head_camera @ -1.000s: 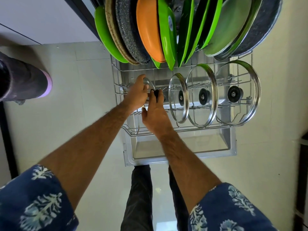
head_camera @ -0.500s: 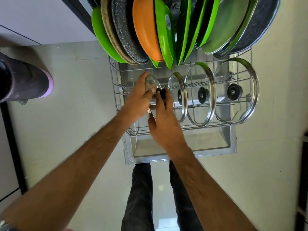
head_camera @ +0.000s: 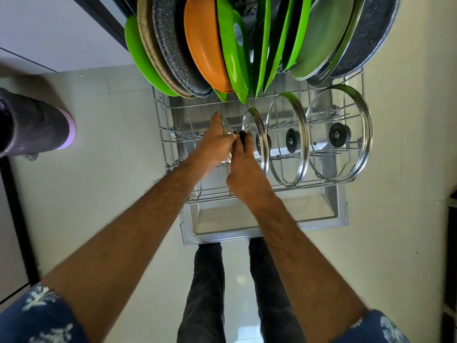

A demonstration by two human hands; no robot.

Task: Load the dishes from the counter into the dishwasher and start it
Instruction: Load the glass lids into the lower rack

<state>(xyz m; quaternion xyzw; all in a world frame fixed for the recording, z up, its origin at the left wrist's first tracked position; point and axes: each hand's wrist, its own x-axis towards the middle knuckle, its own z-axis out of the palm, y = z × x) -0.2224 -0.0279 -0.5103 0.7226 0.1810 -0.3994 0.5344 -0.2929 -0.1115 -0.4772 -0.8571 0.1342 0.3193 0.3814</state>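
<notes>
A person looks straight down at a pulled-out dishwasher rack (head_camera: 170,142) above the open door (head_camera: 267,219). Both bare hands meet at a small glass lid (head_camera: 226,128) standing on edge in the rack's near row. The left hand (head_camera: 215,147) is closed around the lid's rim. The right hand (head_camera: 244,167) pinches what seems to be the lid's black knob (head_camera: 242,136), though fingers hide most of it. Just to the right, three more glass lids (head_camera: 338,134) stand upright in the same row. Behind them, green, orange and speckled plates (head_camera: 205,43) stand packed on edge. Dark trouser legs (head_camera: 205,293) show below.
</notes>
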